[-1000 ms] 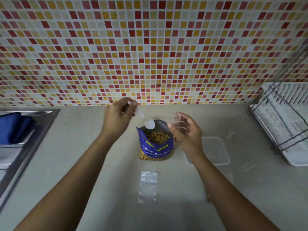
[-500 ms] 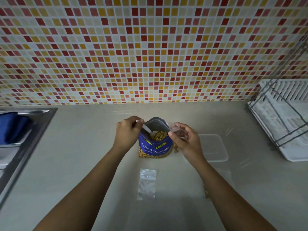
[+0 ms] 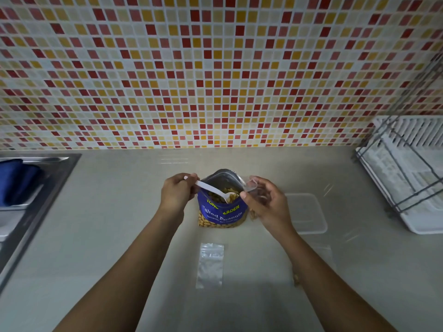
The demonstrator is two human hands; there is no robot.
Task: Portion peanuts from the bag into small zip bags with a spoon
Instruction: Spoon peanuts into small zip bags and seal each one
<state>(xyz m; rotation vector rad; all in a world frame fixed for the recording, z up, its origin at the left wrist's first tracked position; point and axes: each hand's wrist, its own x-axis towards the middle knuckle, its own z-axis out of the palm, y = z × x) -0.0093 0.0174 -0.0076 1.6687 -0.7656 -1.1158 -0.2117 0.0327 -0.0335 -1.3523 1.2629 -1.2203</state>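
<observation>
A blue bag of salted peanuts stands open on the counter, with peanuts visible inside. My left hand grips the handle of a white plastic spoon, whose bowl lies over the bag's mouth with peanuts in it. Just right of the bag, my right hand pinches a small clear zip bag open at its top edge. Another small zip bag lies flat and empty on the counter in front of the peanut bag.
A clear plastic lid or container lies right of my right hand. A white dish rack stands at the far right. A steel sink holding a blue cloth is at the left. The tiled wall rises behind.
My left hand came down from above the bag, dipped the spoon into the peanuts, and now the spoon's bowl sits at the bag's mouth with peanuts. My right hand kept holding the small bag.
</observation>
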